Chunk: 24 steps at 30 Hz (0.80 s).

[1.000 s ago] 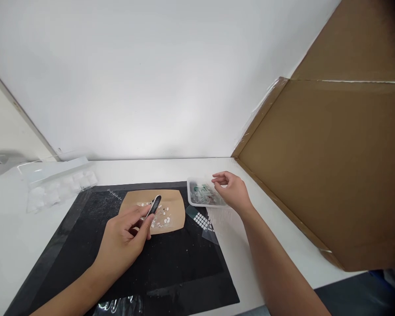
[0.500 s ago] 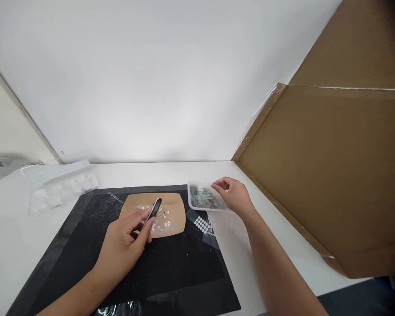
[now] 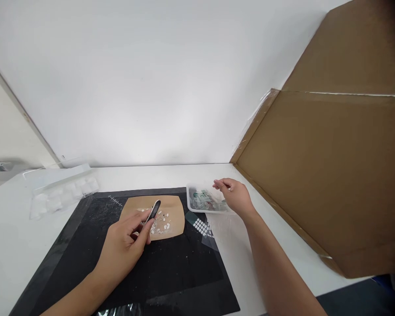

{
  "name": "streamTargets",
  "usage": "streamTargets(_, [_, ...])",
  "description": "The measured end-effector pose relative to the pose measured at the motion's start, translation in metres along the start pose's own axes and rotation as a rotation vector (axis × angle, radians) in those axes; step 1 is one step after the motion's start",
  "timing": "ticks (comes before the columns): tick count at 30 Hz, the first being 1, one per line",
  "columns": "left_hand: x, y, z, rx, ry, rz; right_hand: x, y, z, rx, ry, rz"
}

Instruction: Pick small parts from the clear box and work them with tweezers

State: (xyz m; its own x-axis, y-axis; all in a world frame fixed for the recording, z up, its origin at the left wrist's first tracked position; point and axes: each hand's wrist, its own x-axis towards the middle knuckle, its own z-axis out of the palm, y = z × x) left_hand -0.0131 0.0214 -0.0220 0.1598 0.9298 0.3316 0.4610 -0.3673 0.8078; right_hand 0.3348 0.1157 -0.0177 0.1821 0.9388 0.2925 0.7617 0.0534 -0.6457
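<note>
My left hand pinches a small dark oblong piece with a pale edge, held tilted above a tan board. Small white bits lie scattered on that board, partly hidden by my fingers. My right hand is closed in a pinch over the right side of a white plastic tray. Inside the tray is a heap of clear and greenish film scraps. Whatever the right fingertips hold, if anything, is too small to make out. A sheet of white round-cornered stickers lies just below the tray.
A black mat covers much of the white table. On the left lies a clear plastic case with white compartments. Cardboard panels stand along the right, and a white wall rises behind.
My right fingertips have lifted slightly and drawn closer together above the tray. My left hand keeps its grip on the dark piece. The view has shifted a little.
</note>
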Motion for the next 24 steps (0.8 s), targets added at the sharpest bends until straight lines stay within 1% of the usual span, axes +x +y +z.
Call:
streamTargets(2, [0.0, 0.0, 0.0, 0.003, 0.0, 0.004, 0.001, 0.002, -0.004, 0.004, -0.039, 0.015])
streamTargets(5, [0.001, 0.0, 0.0, 0.008, 0.012, 0.016, 0.001, 0.008, -0.009, 0.01, -0.08, -0.003])
streamTargets(9, [0.002, -0.001, 0.0, 0.04, 0.003, 0.017, 0.0, 0.02, -0.014, 0.144, -0.121, -0.025])
streamTargets(11, [0.001, -0.003, 0.0, 0.055, 0.001, 0.011, -0.002, 0.025, -0.016, 0.205, -0.127, -0.051])
streamTargets(13, [0.001, -0.005, 0.0, 0.051, 0.003, 0.012, -0.005, 0.027, -0.016, 0.216, -0.118, -0.108])
streamTargets(16, [0.002, -0.007, 0.0, 0.048, 0.001, 0.022, -0.01, 0.023, -0.019, 0.156, -0.112, -0.195])
streamTargets(18, [0.002, -0.007, 0.0, 0.059, 0.003, 0.027, -0.011, 0.02, -0.023, 0.081, -0.111, -0.218])
streamTargets(21, [0.002, -0.005, 0.001, 0.065, 0.001, 0.031, -0.012, 0.018, -0.03, -0.051, -0.137, -0.221])
streamTargets(24, [0.003, -0.003, 0.001, 0.053, 0.005, 0.029, -0.012, 0.022, -0.033, -0.194, -0.217, -0.181])
